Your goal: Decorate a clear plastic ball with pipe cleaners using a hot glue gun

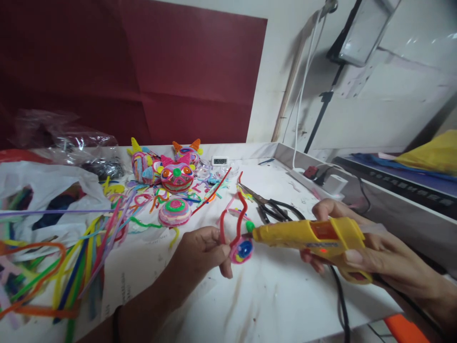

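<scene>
Near centre: left hand [203,250] pinching a pink coil [241,250] with blue-red middle and a red stem looping up; likely light, soft, bendy, best held by the rim. Right hand [352,247] wrapped around a yellow glue gun [307,237], tip touching the coil. Farther: scissors [267,206], finished faces [177,175] left.

The right hand [357,247] holds a yellow glue gun [310,237], its tip touching a fuzzy pipe-cleaner swirl [241,250] pinched in the left hand [203,250]. Scissors [271,207] and a pipe-cleaner cat face [177,176] lie on the white bench [285,295].
</scene>
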`<state>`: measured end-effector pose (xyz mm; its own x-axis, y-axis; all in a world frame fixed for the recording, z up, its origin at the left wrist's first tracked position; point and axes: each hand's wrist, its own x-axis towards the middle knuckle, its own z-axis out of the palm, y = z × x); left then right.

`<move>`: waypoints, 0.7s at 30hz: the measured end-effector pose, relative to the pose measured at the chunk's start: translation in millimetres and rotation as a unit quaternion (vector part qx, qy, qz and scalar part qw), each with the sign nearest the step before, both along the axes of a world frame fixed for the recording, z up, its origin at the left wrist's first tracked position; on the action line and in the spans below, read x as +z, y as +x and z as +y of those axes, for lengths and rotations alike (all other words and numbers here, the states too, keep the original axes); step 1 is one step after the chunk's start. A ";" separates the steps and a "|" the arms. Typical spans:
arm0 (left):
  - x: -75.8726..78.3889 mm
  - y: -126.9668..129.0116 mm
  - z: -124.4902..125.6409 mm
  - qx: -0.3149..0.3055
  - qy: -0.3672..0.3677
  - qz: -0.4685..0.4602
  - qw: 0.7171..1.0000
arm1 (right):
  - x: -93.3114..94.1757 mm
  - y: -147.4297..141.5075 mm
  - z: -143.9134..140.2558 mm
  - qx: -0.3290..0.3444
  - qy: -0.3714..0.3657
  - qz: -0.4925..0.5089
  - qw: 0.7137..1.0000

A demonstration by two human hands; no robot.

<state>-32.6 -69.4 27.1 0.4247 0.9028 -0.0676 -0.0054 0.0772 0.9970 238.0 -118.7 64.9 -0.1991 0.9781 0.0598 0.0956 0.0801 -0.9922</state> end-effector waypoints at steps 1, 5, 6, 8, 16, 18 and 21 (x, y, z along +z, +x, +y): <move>-1.2 0.0 0.3 -0.001 0.000 0.000 1.000 | 0.0 0.1 -0.7 0.018 -0.002 0.005 1.000; -9.1 -1.2 4.3 -0.020 0.016 -0.011 1.000 | -1.8 3.2 -2.8 0.068 -0.007 0.018 0.997; -10.4 -1.5 5.1 -0.024 0.022 -0.014 0.999 | -2.8 4.3 -2.9 0.071 -0.003 0.014 0.997; -11.1 -1.7 5.7 -0.025 0.024 -0.015 0.999 | -5.0 6.3 -2.6 0.081 0.009 0.007 0.997; -8.5 -0.8 4.6 -0.020 0.003 -0.016 1.000 | -6.2 3.9 -1.3 0.105 0.018 0.014 0.994; -9.1 -0.9 5.1 -0.018 0.002 -0.016 1.000 | -5.8 2.8 -1.4 0.108 0.020 0.015 0.994; -8.6 -1.2 5.0 -0.014 0.000 -0.019 1.000 | -5.9 2.1 -1.2 0.099 0.023 0.014 0.995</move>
